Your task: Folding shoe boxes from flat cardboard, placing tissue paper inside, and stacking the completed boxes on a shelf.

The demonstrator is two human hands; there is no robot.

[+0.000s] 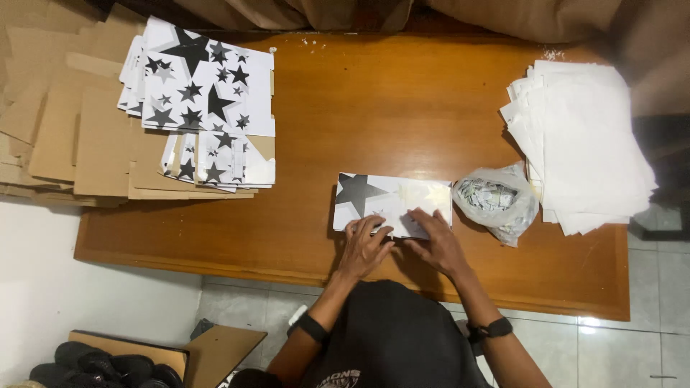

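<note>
left hand (pixel 364 246): fingers flat, gripping nothing, pressing near edge of white star-printed folded card sheet (pixel 392 202) | right hand (pixel 440 243): likewise spread flat on it (sheet lies mid-table, under both fingertips) | brown wooden table (pixel 374 108)

Wooden table (pixel 345 108). Far left: stack of star-printed white sheets (pixel 201 100) atop brown cardboard pile (pixel 72 136). Right: stack of plain white paper (pixel 586 144); crumpled clear plastic bag (pixel 497 201) touching its left edge. Near left, on floor: cardboard box (pixel 215 352), dark shoes (pixel 100 366).

Both hands (pixel 402 244) on star-printed sheet (pixel 392 201)
</note>
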